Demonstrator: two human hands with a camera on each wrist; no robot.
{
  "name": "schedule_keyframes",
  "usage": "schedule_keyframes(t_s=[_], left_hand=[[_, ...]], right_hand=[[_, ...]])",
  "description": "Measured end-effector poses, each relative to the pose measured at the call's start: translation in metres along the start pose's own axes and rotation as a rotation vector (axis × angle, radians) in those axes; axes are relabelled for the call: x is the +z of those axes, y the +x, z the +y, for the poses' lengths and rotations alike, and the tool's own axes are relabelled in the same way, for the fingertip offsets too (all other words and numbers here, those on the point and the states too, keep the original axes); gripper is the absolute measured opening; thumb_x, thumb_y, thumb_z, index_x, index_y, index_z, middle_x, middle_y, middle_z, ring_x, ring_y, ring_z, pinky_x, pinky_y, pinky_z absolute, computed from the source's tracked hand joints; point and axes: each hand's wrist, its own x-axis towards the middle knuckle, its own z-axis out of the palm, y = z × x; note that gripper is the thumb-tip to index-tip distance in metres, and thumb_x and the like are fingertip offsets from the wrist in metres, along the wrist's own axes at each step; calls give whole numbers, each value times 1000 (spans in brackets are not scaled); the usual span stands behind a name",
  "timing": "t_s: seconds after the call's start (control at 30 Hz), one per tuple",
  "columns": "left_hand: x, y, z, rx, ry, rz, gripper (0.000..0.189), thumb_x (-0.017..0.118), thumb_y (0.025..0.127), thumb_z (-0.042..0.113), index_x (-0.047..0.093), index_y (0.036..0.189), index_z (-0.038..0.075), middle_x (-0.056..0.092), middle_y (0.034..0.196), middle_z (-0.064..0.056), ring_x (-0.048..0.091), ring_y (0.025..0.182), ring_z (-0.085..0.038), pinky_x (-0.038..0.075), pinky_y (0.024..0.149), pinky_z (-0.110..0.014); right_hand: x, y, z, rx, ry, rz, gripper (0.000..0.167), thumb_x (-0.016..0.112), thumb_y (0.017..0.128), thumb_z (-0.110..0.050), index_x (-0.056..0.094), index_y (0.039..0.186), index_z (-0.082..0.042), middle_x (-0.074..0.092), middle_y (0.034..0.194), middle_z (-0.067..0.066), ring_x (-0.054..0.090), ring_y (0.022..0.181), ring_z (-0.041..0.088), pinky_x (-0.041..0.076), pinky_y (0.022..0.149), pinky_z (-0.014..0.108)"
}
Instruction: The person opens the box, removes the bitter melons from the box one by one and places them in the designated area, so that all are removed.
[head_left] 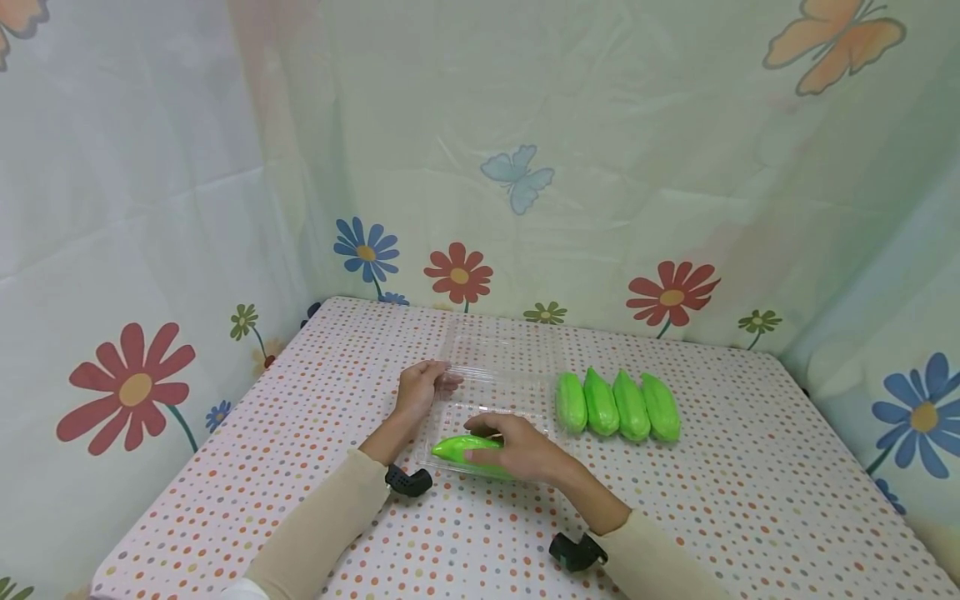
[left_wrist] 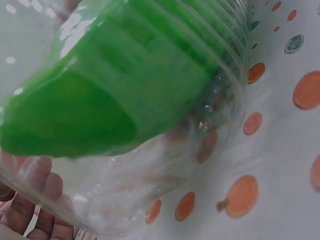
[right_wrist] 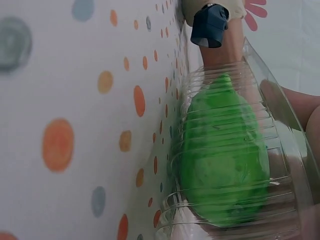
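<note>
A clear plastic clamshell box [head_left: 476, 408] lies on the table with its lid [head_left: 498, 346] folded back, away from me. My left hand [head_left: 422, 390] grips the box's left edge near the hinge. Inside, along the front wall, lies a ridged green fruit [head_left: 453, 448] with a pointed tip toward the left. Over its right part my right hand [head_left: 519, 448] holds it, thumb on the near side and fingers on the far side. Through the ribbed clear wall the same green fruit [right_wrist: 225, 155] shows in the right wrist view, and the fruit [left_wrist: 125, 80] fills much of the left wrist view.
Several more green fruits [head_left: 632, 406] stand in a row just right of the box. A dotted cloth covers the table [head_left: 720, 483]. Behind it hangs a flowered curtain [head_left: 592, 225], with more curtain at both sides.
</note>
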Motion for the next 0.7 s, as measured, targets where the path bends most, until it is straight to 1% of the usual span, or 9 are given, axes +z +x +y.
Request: schedule_keyframes(t_s=[0.1,0.27,0.43,0.57,0.7], left_hand=[[0,0,0,3,-2,-3,29,51,107,16,64,116,-9,77,96,-16,73,99,-38,61,86,-41],[0,0,0,-3,-8,-7,30,52,107,16,63,116,-10,78,95,-15,73,99,-38,60,86,-40],[1,1,-1,4,-7,-8,32,54,106,18,62,118,-11,77,98,-19,72,101,-39,60,87,-41],[0,1,-2,6,-13,-11,33,55,106,19,61,119,-11,76,100,-21,71,103,-41,60,88,-43],[0,0,0,0,-22,-10,33,53,107,18,62,118,-11,77,97,-18,72,101,-39,60,86,-38]], right_hand=[[0,0,0,-14,-10,-15,52,72,96,-32,60,137,-1,63,134,14,58,126,32,48,105,52],[1,-1,-1,-11,-15,-17,52,71,96,-32,60,137,-2,63,135,13,58,126,33,48,104,53],[1,-1,0,-5,-18,-13,50,71,96,-32,62,136,-3,64,132,10,58,125,31,48,104,53],[1,0,1,-3,-19,-20,48,71,97,-32,63,135,-3,66,128,6,60,120,27,48,103,50],[1,-1,1,5,-25,-32,45,70,97,-32,64,134,-6,66,125,3,61,114,21,49,99,46]])
